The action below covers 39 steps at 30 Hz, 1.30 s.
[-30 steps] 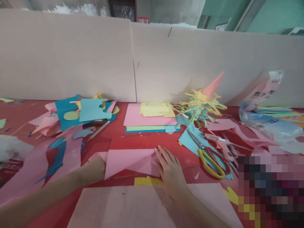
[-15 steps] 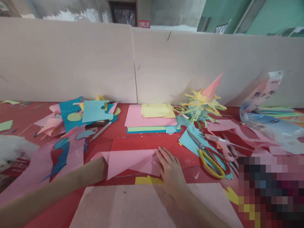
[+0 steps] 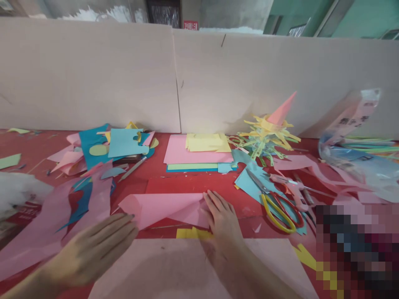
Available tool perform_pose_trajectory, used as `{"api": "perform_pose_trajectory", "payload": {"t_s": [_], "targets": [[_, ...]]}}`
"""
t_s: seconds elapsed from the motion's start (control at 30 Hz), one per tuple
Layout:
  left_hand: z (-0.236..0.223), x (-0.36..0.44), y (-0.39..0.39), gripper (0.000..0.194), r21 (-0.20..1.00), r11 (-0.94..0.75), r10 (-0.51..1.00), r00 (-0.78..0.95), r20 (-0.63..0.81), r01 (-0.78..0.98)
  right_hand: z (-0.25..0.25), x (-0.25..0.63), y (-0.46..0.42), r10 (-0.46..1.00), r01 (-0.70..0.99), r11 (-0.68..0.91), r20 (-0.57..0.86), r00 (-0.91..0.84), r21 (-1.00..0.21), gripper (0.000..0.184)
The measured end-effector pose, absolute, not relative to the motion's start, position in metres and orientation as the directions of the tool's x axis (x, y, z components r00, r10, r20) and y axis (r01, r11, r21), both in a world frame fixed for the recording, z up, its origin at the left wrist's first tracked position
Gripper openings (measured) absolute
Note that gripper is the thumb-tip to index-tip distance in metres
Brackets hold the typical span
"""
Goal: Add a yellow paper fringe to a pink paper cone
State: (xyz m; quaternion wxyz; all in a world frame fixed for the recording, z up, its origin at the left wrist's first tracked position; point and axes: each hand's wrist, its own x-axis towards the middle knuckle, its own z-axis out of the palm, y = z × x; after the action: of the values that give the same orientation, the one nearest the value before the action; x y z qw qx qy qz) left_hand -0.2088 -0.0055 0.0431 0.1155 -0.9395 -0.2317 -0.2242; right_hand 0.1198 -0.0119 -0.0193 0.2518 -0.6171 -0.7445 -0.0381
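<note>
A sheet of pink paper (image 3: 170, 206) lies partly rolled in front of me, with a wide curled opening at its left end. My right hand (image 3: 222, 218) grips the right end, its fingers over the top edge and the thumb at the near side. My left hand (image 3: 99, 245) has its fingers stretched straight, and the fingertips meet the curled left end. What the thumb of that hand does is hidden. Below the roll, strips of yellow paper (image 3: 193, 233) stick out from under a pale board (image 3: 187, 270).
Scissors (image 3: 274, 203) and a pink glue gun (image 3: 294, 191) lie to the right. Behind them stands a fringed paper figure with a pink cone (image 3: 282, 110). Stacked paper (image 3: 199, 155) is at the back, with paper scraps (image 3: 124, 143) and a craft knife (image 3: 132, 169) leftward. A white panel (image 3: 264, 83) closes off the back.
My left hand has drawn back to the left from behind the pink paper, and its fingers now show at the rolled end. My right hand stays in place.
</note>
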Motion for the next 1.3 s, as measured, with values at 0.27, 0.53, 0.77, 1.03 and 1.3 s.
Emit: {"api": "perform_pose_trajectory", "payload": {"t_s": [0.27,0.53,0.77,1.03,1.3], "targets": [[0.044,-0.077,0.023,0.041,-0.182,-0.739,0.561,0.742,0.367,0.649,-0.021,0.118,-0.012,0.905,0.941,0.221,0.414,-0.099,-0.257,0.038],[0.008,-0.045,0.033,0.044,-0.154,-0.708,0.666,0.724,0.179,0.69,-0.021,0.119,-0.014,0.927,0.929,0.197,0.368,-0.072,-0.314,0.041],[0.006,-0.043,0.021,0.045,-0.239,-0.67,0.671,0.712,0.21,0.702,-0.022,0.122,-0.014,0.943,0.873,0.164,0.332,-0.003,-0.46,0.047],[-0.005,-0.042,0.012,0.047,-0.324,-0.635,0.659,0.711,0.247,0.701,-0.018,0.121,-0.014,0.916,0.896,0.183,0.4,-0.006,-0.404,0.037],[-0.005,-0.041,0.009,0.046,-0.32,-0.613,0.66,0.69,0.297,0.723,-0.011,0.123,-0.017,0.92,0.943,0.152,0.39,-0.025,-0.297,0.036]]}}
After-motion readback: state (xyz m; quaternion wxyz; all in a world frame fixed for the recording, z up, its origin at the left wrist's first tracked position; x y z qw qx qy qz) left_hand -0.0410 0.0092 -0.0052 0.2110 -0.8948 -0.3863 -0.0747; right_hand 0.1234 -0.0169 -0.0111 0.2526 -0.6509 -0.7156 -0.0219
